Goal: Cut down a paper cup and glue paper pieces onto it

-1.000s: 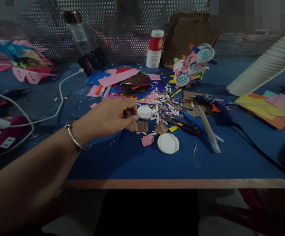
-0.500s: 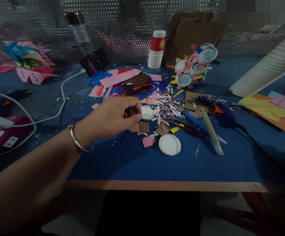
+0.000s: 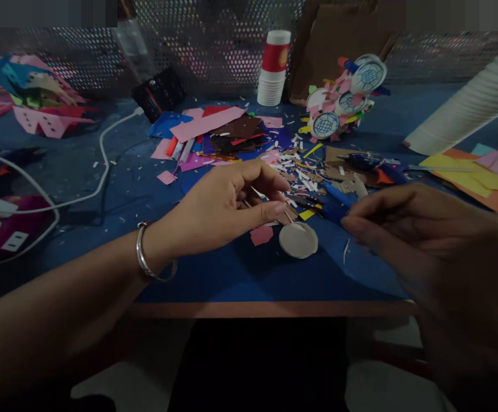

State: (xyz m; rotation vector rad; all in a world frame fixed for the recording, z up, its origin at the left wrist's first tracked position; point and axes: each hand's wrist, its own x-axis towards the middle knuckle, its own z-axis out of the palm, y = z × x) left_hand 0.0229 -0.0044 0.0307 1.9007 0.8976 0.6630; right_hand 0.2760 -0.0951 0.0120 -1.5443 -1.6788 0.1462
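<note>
Blue table (image 3: 231,280), left hand (image 3: 220,209), red emblem cup (image 3: 275,56)

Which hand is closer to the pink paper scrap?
Left. The left hand is beside the pink paper scrap; the right hand lies farther right, beyond the white disc.

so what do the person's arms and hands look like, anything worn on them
Both are bare, with no gloves. The left hand has a thin silver bangle at the wrist, and the forearm shows no sleeve. The right hand is close, in shadow and blurred; no ring or band shows on it.
</note>
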